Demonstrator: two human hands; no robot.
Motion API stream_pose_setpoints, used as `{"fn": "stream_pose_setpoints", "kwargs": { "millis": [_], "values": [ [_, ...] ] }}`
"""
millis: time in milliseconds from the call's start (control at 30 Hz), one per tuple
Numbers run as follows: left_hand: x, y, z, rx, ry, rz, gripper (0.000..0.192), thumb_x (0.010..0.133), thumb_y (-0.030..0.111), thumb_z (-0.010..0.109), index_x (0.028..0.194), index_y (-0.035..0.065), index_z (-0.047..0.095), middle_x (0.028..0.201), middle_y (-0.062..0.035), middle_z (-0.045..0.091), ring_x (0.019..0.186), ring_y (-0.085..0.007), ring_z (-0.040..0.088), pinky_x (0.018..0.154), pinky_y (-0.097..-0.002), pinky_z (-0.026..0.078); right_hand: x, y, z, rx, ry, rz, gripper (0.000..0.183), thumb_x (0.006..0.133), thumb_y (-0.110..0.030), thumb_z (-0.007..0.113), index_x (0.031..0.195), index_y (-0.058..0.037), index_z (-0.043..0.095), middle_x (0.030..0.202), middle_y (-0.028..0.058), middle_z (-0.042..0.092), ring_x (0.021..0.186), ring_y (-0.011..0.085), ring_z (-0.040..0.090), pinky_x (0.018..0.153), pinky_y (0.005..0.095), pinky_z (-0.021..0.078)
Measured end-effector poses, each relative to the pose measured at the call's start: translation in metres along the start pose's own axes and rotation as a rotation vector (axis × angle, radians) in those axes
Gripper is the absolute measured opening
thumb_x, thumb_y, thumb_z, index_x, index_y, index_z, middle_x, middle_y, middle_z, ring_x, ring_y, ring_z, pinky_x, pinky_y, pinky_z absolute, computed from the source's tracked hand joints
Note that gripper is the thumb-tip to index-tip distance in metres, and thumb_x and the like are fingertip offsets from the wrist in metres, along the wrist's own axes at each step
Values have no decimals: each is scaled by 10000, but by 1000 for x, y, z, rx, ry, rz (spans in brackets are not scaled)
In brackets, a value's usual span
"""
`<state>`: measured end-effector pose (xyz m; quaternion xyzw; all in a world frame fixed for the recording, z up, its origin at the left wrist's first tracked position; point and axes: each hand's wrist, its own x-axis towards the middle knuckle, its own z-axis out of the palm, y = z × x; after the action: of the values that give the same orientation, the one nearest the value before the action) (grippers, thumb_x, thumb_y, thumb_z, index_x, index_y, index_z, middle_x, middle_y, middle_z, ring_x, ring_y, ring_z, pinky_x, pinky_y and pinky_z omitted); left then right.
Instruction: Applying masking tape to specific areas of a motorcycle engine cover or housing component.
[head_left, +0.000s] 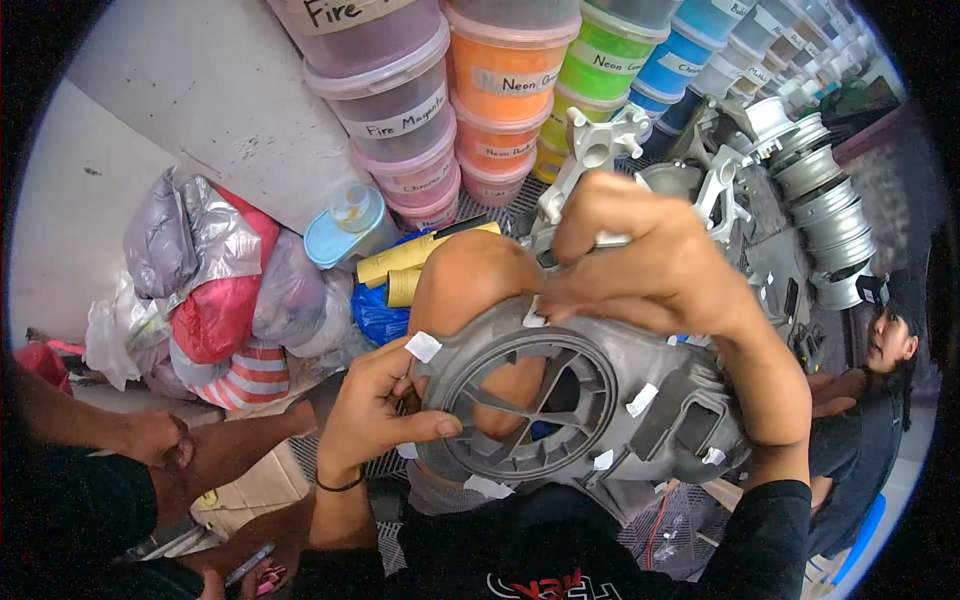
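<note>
A dark grey cast engine cover (652, 360) with a round, spoked opening lies across my lap, tilted, with several white tape pieces stuck on it. At its left edge my left hand (382, 405) grips the rim, thumb on the front face. My right hand (637, 262) is over the upper edge, its fingertips pinched at a small white piece of tape (535, 312); whether the tape is stuck down there I cannot tell. Another white tape piece (424, 346) sits just above my left hand. My bare knee (472, 277) shows behind the cover.
Stacked powder tubs (397, 112) stand ahead. Bare metal castings (600, 146) and stacked wheel rims (832, 202) are at the right. Yellow tape rolls (405, 270) lie near a blue-lidded container (349, 232) and filled plastic bags (225, 285). One person's arm (97, 420) is left; another person (862, 375) sits right.
</note>
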<state>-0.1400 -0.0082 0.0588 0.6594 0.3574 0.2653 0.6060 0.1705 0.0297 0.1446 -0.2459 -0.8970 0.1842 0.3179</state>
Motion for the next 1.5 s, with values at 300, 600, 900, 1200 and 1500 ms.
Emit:
{"fn": "stream_pose_setpoints", "kwargs": {
  "millis": [300,600,900,1200,1500],
  "values": [
    [1,1,1,-59,22,-106,511,661,302,944,929,-12,642,767,28,478,657,-53,432,558,-228,351,-1,3,9,-76,-28,50,136,775,-189,774,857,-80,782,829,38,590,811,220,594,702,345,462],
    [-1,-4,-2,42,32,-31,478,675,299,939,851,1,610,741,31,444,646,-56,413,536,-238,336,3,3,17,153,-4,103,157,750,-166,796,877,-74,787,818,38,595,791,207,595,657,337,461],
    [1,6,1,-24,42,-44,483,691,279,928,945,-23,651,770,24,489,644,-53,447,539,-236,367,4,1,9,-41,-38,34,146,771,-184,785,883,-90,784,854,43,624,811,238,619,702,347,490],
    [-1,4,-3,20,15,-15,571,689,265,928,1109,-31,682,781,18,506,650,-51,486,536,-229,386,2,4,20,73,-39,67,133,759,-175,797,857,-86,786,841,36,613,811,224,602,713,355,483],
    [-1,-3,-2,28,34,7,508,686,267,932,1025,-19,685,792,18,508,640,-50,463,532,-234,360,0,4,-4,-39,-24,25,154,764,-183,803,892,-96,792,868,32,616,798,220,606,723,356,491]
  ]
}}
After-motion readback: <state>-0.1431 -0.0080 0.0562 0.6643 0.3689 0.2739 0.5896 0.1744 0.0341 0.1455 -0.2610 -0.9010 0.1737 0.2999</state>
